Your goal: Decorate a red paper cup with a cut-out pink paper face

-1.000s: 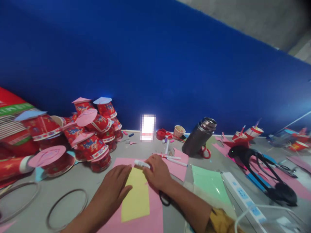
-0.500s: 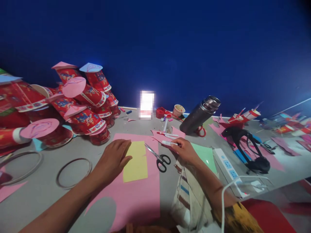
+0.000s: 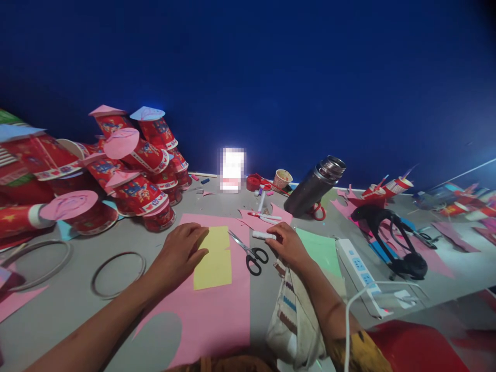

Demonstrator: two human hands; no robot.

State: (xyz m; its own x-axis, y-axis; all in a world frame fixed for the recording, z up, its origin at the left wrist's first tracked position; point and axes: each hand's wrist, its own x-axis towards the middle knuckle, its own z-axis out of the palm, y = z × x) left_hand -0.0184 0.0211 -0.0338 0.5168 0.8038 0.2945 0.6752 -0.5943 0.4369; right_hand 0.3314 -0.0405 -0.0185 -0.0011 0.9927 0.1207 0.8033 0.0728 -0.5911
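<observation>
My left hand (image 3: 185,249) lies at the left edge of a yellow sheet of paper (image 3: 212,258), its thumb stretched over the sheet and apart from the curved fingers. Under the yellow sheet is a larger pink sheet (image 3: 217,320) with a rounded cut-out at its lower left. Black-handled scissors (image 3: 253,257) lie with their blades apart, between my two hands. In my right hand (image 3: 289,243) is a white marker (image 3: 263,235), pinched near one end and pointing left.
Red paper cups with paper cones (image 3: 139,191) are stacked at left, near two rings (image 3: 118,275). A dark flask (image 3: 315,188) leans at the back. To the right are a green sheet (image 3: 318,250), a power strip (image 3: 360,274) and a black strapped item (image 3: 391,240). A cloth bag (image 3: 290,310) lies below my right wrist.
My right hand has come slightly nearer and left with the white marker. My left hand stays on the yellow sheet. The whole view has shifted a little.
</observation>
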